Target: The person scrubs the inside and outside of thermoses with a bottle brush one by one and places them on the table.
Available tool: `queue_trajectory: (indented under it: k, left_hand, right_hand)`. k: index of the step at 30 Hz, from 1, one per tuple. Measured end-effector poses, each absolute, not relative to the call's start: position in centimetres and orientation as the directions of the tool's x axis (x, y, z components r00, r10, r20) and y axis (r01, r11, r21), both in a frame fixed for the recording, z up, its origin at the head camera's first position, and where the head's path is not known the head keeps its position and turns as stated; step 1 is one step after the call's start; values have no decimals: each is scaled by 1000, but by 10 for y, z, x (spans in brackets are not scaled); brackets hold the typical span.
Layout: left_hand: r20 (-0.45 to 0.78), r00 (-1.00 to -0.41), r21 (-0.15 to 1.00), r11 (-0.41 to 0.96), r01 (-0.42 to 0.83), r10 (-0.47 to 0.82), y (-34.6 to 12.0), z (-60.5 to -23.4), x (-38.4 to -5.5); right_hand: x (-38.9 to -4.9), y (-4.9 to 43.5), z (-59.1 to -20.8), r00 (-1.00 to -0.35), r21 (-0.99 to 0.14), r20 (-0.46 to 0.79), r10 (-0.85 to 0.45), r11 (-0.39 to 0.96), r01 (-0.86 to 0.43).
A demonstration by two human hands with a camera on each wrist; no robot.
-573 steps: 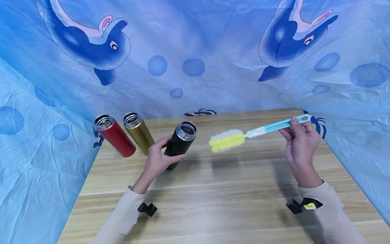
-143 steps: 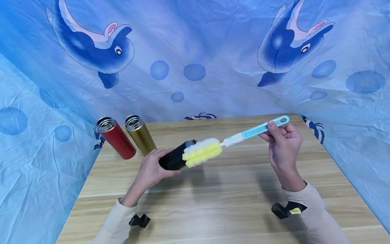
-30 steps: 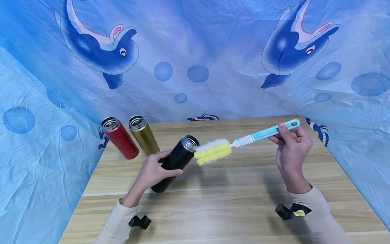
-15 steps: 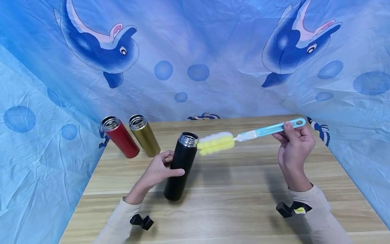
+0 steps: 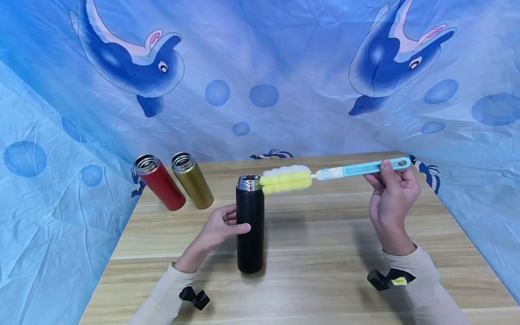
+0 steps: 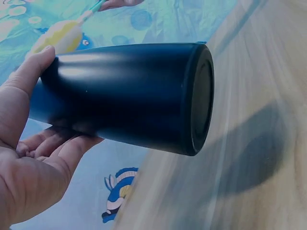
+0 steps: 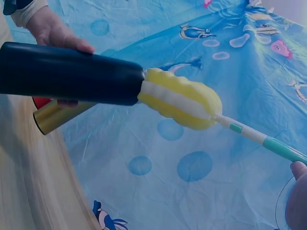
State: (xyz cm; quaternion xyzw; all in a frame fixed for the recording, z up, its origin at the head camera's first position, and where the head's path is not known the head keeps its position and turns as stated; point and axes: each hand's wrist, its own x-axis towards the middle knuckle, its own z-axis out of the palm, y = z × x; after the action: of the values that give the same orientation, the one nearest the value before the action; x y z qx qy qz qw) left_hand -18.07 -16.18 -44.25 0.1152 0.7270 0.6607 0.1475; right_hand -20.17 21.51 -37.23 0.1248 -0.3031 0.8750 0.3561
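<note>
My left hand [image 5: 222, 225] grips a black thermos bottle [image 5: 250, 234] round its middle, thumb in front. The bottle stands nearly upright in the head view, lidless, its steel neck bare. In the left wrist view its base [image 6: 201, 100] hangs clear of the table, with a shadow below. My right hand [image 5: 394, 194] pinches the turquoise handle of a bottle brush [image 5: 286, 179] near its looped end. The brush's yellow and white sponge head lies across, its tip at the outside of the bottle's neck; the right wrist view [image 7: 182, 99] shows them apparently touching.
A red thermos bottle [image 5: 162, 185] and a gold thermos bottle [image 5: 195, 183], both lidless, stand at the table's back left. The wooden table [image 5: 317, 280] ends at a blue dolphin-print curtain [image 5: 308, 113] behind and at both sides.
The black bottle has swung from a rightward tilt to nearly upright, its base moving right. The brush has risen and levelled slightly, its head staying beside the bottle's neck.
</note>
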Motion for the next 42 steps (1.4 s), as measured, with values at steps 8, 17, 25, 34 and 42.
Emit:
queue_trajectory:
  k: [8, 17, 25, 34, 42]
  left_hand:
    - [-115, -944, 987, -72, -144, 311, -157, -452, -179]
    - [-112, -938, 972, -162, -172, 327, -152, -459, -177]
    - [-82, -935, 959, -228, -168, 345, -148, -460, -176]
    - [-25, -928, 974, -202, -107, 372, -147, -457, -177]
    - [-16, -945, 972, -215, -91, 325, -146, -457, -179]
  right_hand:
    - [-202, 210, -369, -775, -467, 338, 534, -620, -631]
    - [-210, 192, -375, -842, -506, 222, 492, -680, -530]
    - [-211, 182, -377, -856, -528, 227, 465, -680, -510]
    - [-214, 181, -380, -856, -521, 210, 473, -686, -507]
    - [-211, 183, -383, -855, -519, 228, 466, -685, -511]
